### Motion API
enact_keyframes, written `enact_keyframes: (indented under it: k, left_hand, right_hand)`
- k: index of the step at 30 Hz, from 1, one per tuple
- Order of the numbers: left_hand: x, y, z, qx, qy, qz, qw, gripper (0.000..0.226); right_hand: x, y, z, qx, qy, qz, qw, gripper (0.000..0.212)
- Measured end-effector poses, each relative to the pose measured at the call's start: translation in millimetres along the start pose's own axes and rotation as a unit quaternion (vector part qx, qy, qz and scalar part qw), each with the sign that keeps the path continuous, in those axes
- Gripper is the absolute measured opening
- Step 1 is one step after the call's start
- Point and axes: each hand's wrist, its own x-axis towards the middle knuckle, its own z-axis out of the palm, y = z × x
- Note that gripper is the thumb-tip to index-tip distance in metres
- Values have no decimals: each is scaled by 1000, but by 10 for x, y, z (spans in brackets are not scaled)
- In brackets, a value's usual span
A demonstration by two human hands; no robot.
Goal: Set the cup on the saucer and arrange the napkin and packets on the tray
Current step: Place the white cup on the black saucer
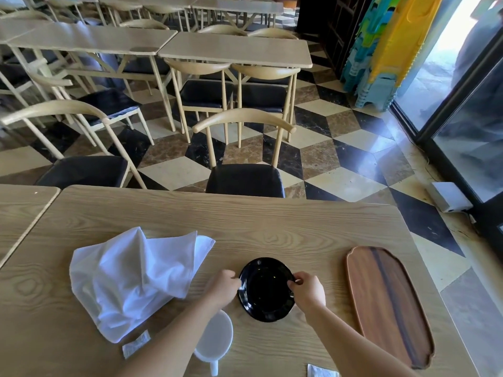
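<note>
A black saucer (pixel 265 289) lies on the wooden table (pixel 245 221) in front of me. My left hand (pixel 221 288) pinches its left rim and my right hand (pixel 309 291) pinches its right rim. A white cup (pixel 216 338) with a handle stands near the front edge, partly hidden under my left forearm. A crumpled white napkin (pixel 130 276) lies to the left. One white packet (pixel 136 346) rests just below the napkin, another packet (pixel 321 371) at the bottom edge. The long wooden tray (pixel 386 303) lies to the right.
A chair with a black seat (pixel 245 180) stands across the table. A second table (pixel 21 210) adjoins on the left. More tables and chairs fill the room behind, and a glass door (pixel 468 126) is at the right.
</note>
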Motion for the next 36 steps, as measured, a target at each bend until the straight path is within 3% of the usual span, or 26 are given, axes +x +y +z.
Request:
enact_keyframes:
  k: [7, 13, 28, 29, 30, 32, 36]
  left_hand:
    - [40, 269, 39, -174, 4, -42, 984, 23]
    - [171, 434, 39, -205, 24, -58, 977, 19]
    - [429, 549, -6, -258, 11, -46, 965, 16]
    - [424, 539, -17, -253, 10, -46, 966, 7]
    - [423, 515, -28, -242, 10, -42, 969, 13]
    - [443, 416, -71, -198, 17, -28, 980, 48]
    - [272, 54, -274, 11, 70, 82, 994, 54]
  right_hand:
    - [107, -125, -45, 11, 1, -2, 1000, 17]
    - [288, -316, -88, 6, 2, -19, 1000, 28]
    - [474, -451, -60, 44, 13, -3, 999, 27]
    - [478, -442, -59, 46, 13, -2, 999, 26]
    - [474, -436, -63, 48, 10, -3, 999, 24]
    - [455, -407, -73, 52, 2, -3, 999, 18]
    - [323, -291, -102, 46, 39, -1, 998, 43]
